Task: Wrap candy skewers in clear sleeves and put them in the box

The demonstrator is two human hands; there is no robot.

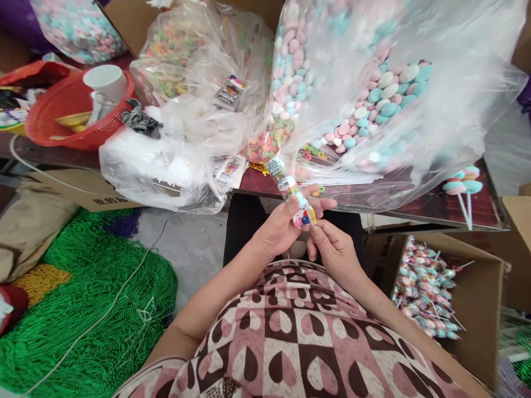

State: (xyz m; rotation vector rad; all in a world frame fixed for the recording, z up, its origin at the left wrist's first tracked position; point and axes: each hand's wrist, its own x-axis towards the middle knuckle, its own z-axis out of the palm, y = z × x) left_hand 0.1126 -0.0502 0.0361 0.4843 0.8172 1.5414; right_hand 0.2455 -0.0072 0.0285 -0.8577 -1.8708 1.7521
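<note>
Just past the table's front edge, my left hand [279, 231] holds a small clear candy packet [301, 210] with a colourful printed lower end, its thumb over the packet and other fingers behind. My right hand [335, 249] pinches the packet's lower corner between thumb and forefinger. The packet's far end points toward the table, where ring candies [269, 145] lie. Large clear bags of pink, blue and white candies [385, 94] stand beyond my hands. Two lollipops [462, 185] rest at the table's right end.
A red basket [39, 119] with a white cup [105, 83] sits at the left. White plastic bags [166, 166] hang over the table edge. An open carton [477, 298] of wrapped lollipops [427, 287] is at lower right; green bead strings [103, 282] cover the floor at left.
</note>
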